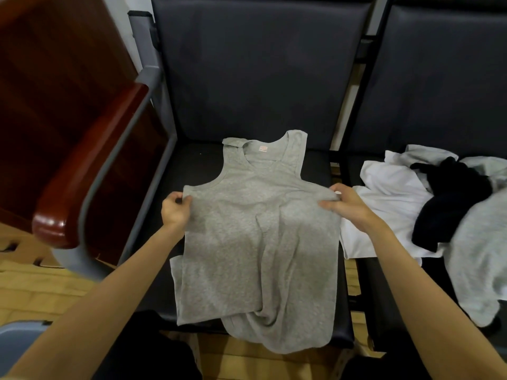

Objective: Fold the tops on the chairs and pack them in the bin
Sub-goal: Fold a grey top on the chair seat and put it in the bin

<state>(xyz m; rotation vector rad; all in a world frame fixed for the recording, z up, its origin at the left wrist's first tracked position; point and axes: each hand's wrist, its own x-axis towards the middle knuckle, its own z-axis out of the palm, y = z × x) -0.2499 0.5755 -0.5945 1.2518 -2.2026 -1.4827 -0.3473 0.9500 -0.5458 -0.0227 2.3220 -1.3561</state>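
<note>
The left hand (175, 211) pinches the left edge of a grey vest (255, 242) just under its armhole; the right hand (348, 205) grips the vest's right edge at the same height. The vest lies face up on the dark chair seat (192, 165), its hem hanging over the seat's front edge. Right of the vest, on the next seat, lies a heap of white, black and grey tops (439, 204).
</note>
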